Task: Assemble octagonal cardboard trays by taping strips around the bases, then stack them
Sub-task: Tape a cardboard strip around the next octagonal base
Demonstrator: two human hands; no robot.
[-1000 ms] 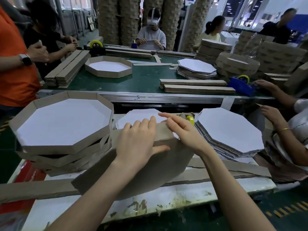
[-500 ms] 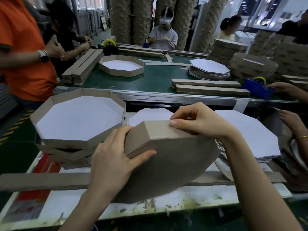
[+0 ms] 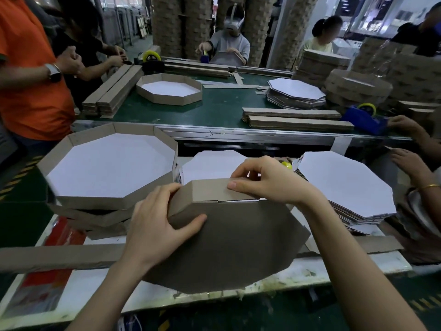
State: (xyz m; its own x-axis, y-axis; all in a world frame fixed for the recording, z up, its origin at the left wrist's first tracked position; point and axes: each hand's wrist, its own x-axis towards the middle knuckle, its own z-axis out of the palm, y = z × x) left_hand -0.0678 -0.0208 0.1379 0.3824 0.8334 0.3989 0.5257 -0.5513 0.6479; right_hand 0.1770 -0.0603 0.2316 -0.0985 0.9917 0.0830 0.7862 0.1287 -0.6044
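One half-built tray [image 3: 226,240] is standing tilted on the near table [image 3: 100,283], brown underside facing the viewer. Two hands are holding it. The left hand [image 3: 157,228] is gripping the upper left corner, fingers [image 3: 164,191] curled over the side strip [image 3: 205,189], thumb pressing the base. The right hand [image 3: 269,182] is pinching the strip's top edge with bent fingers. Beside it are sitting one stack of finished trays [image 3: 109,168] (left, exact count unclear) and one pile of flat bases [image 3: 343,187] (right).

Stacked trays [image 3: 107,168] left, tilted tray [image 3: 229,242] centre, flat bases [image 3: 343,185] right.
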